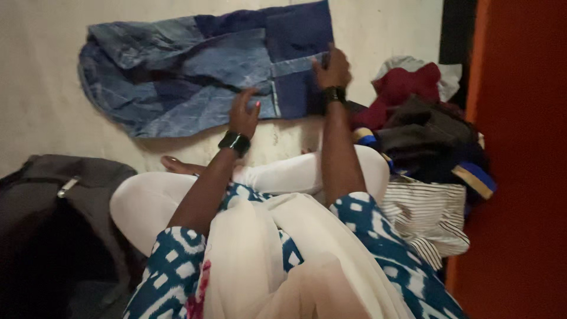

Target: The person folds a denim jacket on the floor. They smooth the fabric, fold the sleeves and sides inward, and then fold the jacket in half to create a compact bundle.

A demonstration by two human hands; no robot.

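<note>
One patchwork denim garment (195, 71) lies spread on pale floor (41, 100), toward its far edge. Two hands on it: left hand (244, 112) rests on near hem, fingers spread, gripping nothing; right hand (333, 68) pinches dark-blue panel edge. Two black wristbands (one per wrist). One heap of mixed clothes (425, 130) at right, one striped cloth (428, 215) beneath. One dark bag (65, 189) near left.
</note>
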